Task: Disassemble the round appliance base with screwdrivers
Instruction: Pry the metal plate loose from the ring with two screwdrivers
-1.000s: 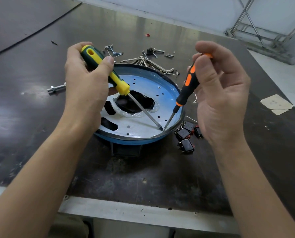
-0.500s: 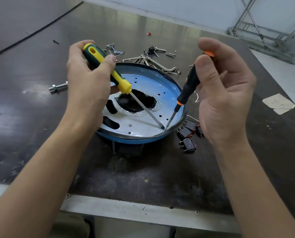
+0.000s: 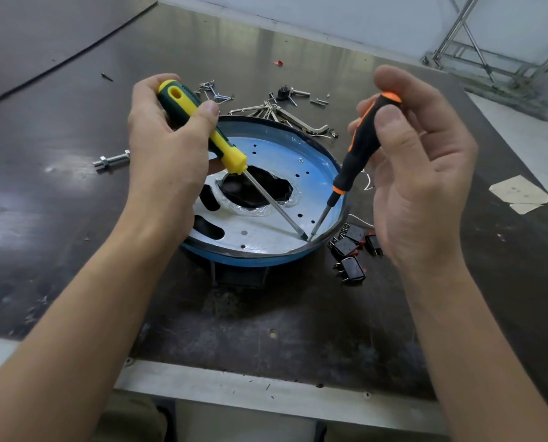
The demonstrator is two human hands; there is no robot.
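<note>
- Dark, scuffed metal worktable (image 3: 266, 330) fills the view, with a pale wall and a bare metal frame (image 3: 489, 49) at the far right corner.
- Near its middle sits the round blue appliance base (image 3: 253, 259), open side up. Its silver perforated plate (image 3: 272, 234) shows a ragged dark hole in the centre, and the base seems to rest on a dark block beneath.
- The left hand (image 3: 167, 148) is wrapped in a fist round the handle of a yellow-and-green screwdriver (image 3: 228, 151), whose shaft slants down across the plate.
- The right hand (image 3: 425, 173) pinches a slim black-and-orange screwdriver (image 3: 358, 148) between thumb and fingertips, with the index finger capping its top.
- Both tips meet at one spot by the plate's near-right edge, just inside the rim. Whether they sit in a screw or a seam is too small to tell.
- The base lies between and below the hands and is touched only through the two tools; neither hand steadies it.
- Likely trouble: with nothing bracing the base, a hard pry or twist could make it slide or rock. A tip could then skid off and jab toward the opposite hand or scratch the plate.
- Black rocker switches (image 3: 349, 247) lie just beside the rim under the right hand and could be knocked. Hex keys (image 3: 301, 121) and a bolt (image 3: 111, 160) lie farther off.
</note>
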